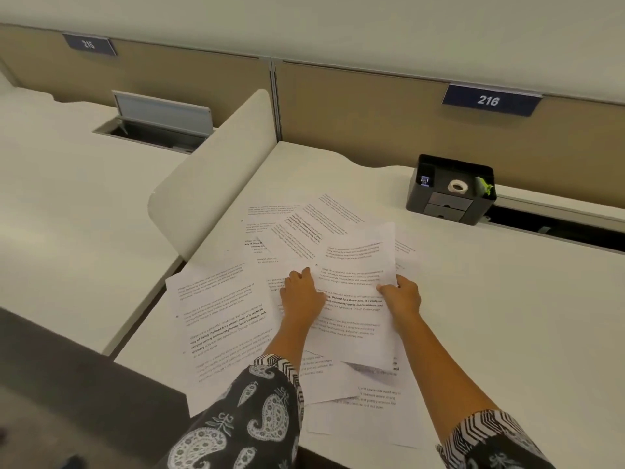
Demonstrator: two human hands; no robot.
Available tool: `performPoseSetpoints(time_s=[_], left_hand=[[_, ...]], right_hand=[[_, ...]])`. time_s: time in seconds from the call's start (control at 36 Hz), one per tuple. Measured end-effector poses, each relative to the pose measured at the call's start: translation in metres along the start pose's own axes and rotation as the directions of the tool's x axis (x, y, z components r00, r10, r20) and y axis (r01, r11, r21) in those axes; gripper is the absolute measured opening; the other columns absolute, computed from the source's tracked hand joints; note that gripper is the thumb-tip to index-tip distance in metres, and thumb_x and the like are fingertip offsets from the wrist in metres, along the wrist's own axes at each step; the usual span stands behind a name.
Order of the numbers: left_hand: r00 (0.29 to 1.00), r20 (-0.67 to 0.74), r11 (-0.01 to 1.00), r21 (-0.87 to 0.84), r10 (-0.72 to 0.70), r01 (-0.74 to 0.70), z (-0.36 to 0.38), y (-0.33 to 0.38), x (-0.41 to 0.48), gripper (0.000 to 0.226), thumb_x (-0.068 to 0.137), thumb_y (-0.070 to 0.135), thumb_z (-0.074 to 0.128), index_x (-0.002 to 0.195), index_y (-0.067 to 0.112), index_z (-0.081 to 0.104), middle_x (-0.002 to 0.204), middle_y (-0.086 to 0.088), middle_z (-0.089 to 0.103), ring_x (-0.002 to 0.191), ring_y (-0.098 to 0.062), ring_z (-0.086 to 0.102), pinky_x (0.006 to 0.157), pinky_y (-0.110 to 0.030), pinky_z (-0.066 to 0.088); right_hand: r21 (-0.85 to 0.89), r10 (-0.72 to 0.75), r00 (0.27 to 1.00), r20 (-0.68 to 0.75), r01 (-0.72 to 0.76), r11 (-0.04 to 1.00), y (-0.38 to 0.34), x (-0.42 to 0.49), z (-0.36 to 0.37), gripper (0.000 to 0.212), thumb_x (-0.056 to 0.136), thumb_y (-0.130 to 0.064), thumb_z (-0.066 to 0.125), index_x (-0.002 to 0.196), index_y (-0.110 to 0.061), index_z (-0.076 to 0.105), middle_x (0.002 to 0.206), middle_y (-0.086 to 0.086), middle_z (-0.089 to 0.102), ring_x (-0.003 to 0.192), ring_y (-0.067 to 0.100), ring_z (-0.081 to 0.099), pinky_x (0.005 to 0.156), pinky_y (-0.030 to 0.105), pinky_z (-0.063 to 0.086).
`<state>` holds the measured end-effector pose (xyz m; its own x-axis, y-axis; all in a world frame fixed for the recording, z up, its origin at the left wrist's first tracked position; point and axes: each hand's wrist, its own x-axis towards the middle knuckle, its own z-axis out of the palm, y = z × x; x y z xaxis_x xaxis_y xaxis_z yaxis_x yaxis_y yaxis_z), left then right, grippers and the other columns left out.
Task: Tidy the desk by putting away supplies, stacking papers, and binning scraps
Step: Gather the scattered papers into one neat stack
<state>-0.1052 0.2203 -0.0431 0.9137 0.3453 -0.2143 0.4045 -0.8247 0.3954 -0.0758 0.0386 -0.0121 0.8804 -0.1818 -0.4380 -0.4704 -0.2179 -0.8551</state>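
Observation:
Several printed white sheets lie scattered and overlapping across the left half of the white desk. One sheet is lifted off the pile and curves upward. My left hand grips its left edge and my right hand pinches its right edge. More sheets lie fanned out farther back. A black desk organiser stands at the back right, holding a tape roll, a green item and a small blue item.
A curved white divider panel rises along the desk's left side. Behind runs a tan partition with the plates 216 and 215. A cable slot opens along the back right. The neighbouring desk has an open cable hatch.

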Motion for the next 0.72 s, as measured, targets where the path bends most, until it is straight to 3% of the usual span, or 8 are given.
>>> performPoseSetpoints(time_s=[0.17,0.5,0.72], left_hand=[[0.998,-0.027,0.990,-0.130,-0.054,0.050,-0.005,-0.003,-0.002,0.057,0.095,0.037,0.054,0.142,0.010,0.036,0.135,-0.013,0.045,0.124,-0.029,0.044,0.103,-0.041,0.035],[0.964,-0.212,0.903,-0.425,-0.160,0.057,-0.031,-0.028,-0.003,0.045,0.097,0.043,0.049,0.135,0.019,0.049,0.126,-0.003,0.057,0.115,-0.023,0.055,0.102,-0.045,0.036],[0.876,-0.320,0.885,-0.413,-0.361,0.214,-0.054,-0.087,-0.020,0.035,0.099,0.034,0.046,0.130,0.020,0.055,0.129,-0.006,0.056,0.118,-0.025,0.052,0.101,-0.046,0.033]], right_hand=[[0.086,-0.001,0.991,0.131,-0.010,0.996,-0.004,0.011,-0.010,0.032,0.083,-0.010,0.066,0.115,-0.016,0.065,0.106,0.003,0.070,0.095,0.027,0.068,0.089,0.048,0.054],[0.150,-0.048,0.957,0.285,0.005,0.989,-0.046,0.006,-0.006,0.034,0.086,-0.005,0.065,0.119,-0.013,0.062,0.107,0.006,0.070,0.089,0.029,0.070,0.072,0.041,0.059],[0.062,-0.016,0.898,0.440,-0.013,0.998,-0.051,-0.006,0.042,0.036,0.082,-0.004,0.069,0.117,-0.011,0.064,0.104,0.009,0.071,0.090,0.031,0.070,0.083,0.049,0.056]])
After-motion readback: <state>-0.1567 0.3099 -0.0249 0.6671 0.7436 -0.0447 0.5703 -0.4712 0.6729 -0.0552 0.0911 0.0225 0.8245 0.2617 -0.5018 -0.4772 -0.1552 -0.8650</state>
